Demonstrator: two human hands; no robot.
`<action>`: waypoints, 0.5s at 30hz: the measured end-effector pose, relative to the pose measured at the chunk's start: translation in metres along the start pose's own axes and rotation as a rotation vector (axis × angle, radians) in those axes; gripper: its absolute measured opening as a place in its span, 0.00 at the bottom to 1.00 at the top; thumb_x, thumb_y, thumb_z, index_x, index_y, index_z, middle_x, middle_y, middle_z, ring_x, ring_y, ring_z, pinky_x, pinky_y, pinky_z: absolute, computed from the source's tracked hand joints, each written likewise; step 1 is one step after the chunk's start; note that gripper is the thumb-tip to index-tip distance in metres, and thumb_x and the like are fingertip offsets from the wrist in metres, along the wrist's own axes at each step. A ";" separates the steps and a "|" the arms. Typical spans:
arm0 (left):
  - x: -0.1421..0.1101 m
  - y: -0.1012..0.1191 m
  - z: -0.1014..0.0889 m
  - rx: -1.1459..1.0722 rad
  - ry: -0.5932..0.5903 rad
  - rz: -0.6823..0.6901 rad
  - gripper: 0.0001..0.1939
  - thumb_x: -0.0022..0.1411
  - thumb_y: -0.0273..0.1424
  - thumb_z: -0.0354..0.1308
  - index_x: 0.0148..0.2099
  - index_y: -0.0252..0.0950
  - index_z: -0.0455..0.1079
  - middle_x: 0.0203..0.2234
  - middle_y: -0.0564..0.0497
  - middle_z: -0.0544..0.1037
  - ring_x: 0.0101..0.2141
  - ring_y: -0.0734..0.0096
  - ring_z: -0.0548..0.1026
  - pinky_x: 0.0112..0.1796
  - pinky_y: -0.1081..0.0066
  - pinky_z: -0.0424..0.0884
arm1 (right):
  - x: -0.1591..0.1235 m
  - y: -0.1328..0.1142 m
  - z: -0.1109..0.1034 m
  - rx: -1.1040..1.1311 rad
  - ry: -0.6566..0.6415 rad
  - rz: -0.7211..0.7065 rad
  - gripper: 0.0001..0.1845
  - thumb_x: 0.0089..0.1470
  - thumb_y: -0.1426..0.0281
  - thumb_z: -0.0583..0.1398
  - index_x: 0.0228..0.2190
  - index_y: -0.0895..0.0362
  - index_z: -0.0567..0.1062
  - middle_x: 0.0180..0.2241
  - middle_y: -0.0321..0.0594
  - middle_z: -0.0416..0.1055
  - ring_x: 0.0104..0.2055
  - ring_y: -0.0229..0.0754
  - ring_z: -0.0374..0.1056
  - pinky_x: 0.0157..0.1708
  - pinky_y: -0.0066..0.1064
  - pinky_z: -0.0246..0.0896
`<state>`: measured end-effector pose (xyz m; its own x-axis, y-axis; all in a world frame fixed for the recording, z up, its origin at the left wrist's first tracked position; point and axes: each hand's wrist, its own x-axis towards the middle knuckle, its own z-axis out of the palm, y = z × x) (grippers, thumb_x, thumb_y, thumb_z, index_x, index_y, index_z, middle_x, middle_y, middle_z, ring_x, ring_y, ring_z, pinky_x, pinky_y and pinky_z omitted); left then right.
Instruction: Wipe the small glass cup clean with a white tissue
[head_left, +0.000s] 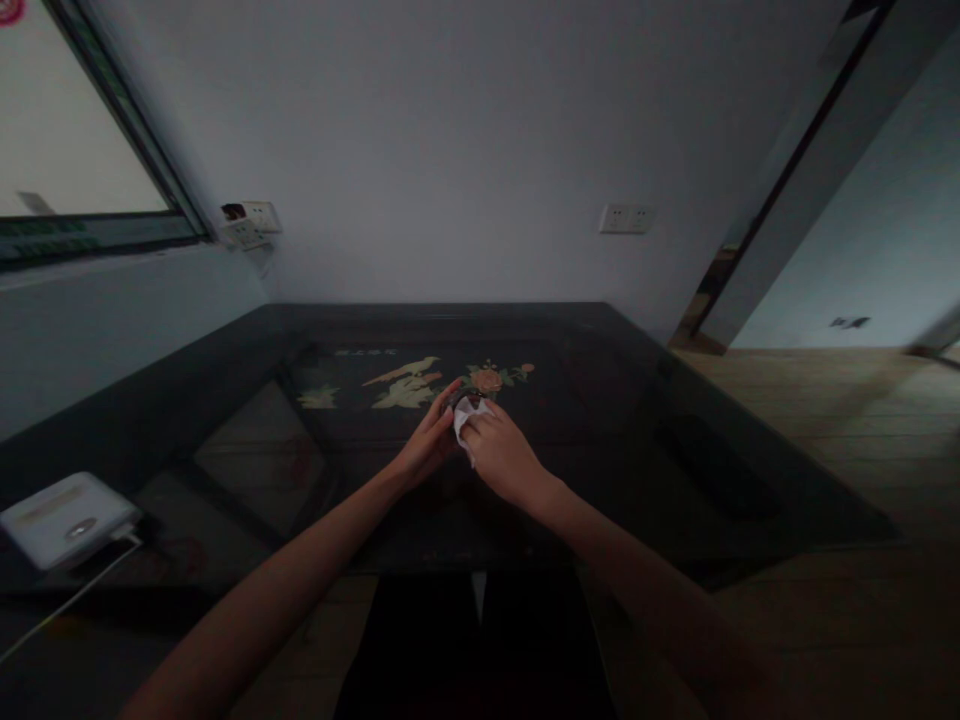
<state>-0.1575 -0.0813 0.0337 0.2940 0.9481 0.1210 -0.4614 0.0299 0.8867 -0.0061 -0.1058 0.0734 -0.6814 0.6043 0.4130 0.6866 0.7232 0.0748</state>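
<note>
My left hand (427,442) is closed around the side of a small dark round object (454,397), possibly a cup or bowl; its kind is not clear in the dim light. A crumpled white tissue (463,414) is gripped by my right hand (501,452) and pressed against this object's near side and opening. Both hands meet over the middle of a dark glossy table (585,480). Much of the object is hidden behind my fingers and the tissue.
A white device (71,515) with a cable (71,600) sits at the table's left. Bird and flower pictures (405,385) decorate the tabletop. Wall sockets (627,218) are behind it, a window (82,120) is at upper left, and wooden floor (840,400) lies to the right.
</note>
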 end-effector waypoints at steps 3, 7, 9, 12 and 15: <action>0.000 0.000 0.001 -0.011 -0.004 -0.012 0.35 0.57 0.38 0.61 0.64 0.49 0.53 0.56 0.48 0.67 0.46 0.65 0.71 0.40 0.71 0.69 | 0.000 -0.005 -0.002 -0.045 -0.022 0.064 0.14 0.59 0.77 0.49 0.43 0.66 0.72 0.36 0.49 0.76 0.42 0.44 0.71 0.60 0.41 0.47; -0.001 0.002 0.003 0.008 -0.002 -0.028 0.36 0.56 0.37 0.62 0.64 0.50 0.52 0.59 0.48 0.64 0.49 0.60 0.69 0.42 0.69 0.69 | 0.000 -0.011 0.000 -0.066 -0.005 0.148 0.12 0.59 0.76 0.51 0.39 0.64 0.73 0.33 0.50 0.76 0.38 0.46 0.71 0.53 0.41 0.55; -0.001 0.003 0.003 0.011 0.013 -0.023 0.38 0.55 0.37 0.63 0.65 0.50 0.52 0.58 0.48 0.64 0.50 0.58 0.69 0.43 0.67 0.69 | 0.000 -0.012 0.003 -0.016 -0.002 0.191 0.10 0.59 0.73 0.52 0.38 0.63 0.73 0.34 0.51 0.76 0.37 0.47 0.71 0.46 0.39 0.61; 0.000 0.004 0.003 0.005 0.032 0.005 0.38 0.54 0.37 0.63 0.64 0.48 0.53 0.57 0.47 0.66 0.51 0.58 0.69 0.46 0.66 0.68 | 0.001 -0.014 0.007 0.112 0.009 0.274 0.09 0.58 0.70 0.54 0.37 0.61 0.72 0.35 0.50 0.75 0.38 0.48 0.71 0.39 0.35 0.63; 0.000 0.003 0.001 0.011 0.021 0.033 0.36 0.55 0.37 0.63 0.64 0.48 0.54 0.57 0.48 0.66 0.51 0.59 0.69 0.48 0.65 0.66 | 0.002 -0.016 0.011 0.272 0.051 0.365 0.07 0.58 0.72 0.55 0.38 0.58 0.71 0.34 0.45 0.75 0.37 0.45 0.71 0.36 0.32 0.62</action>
<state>-0.1578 -0.0811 0.0373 0.2613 0.9549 0.1413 -0.4614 -0.0050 0.8872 -0.0213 -0.1122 0.0632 -0.3893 0.8233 0.4130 0.7830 0.5319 -0.3225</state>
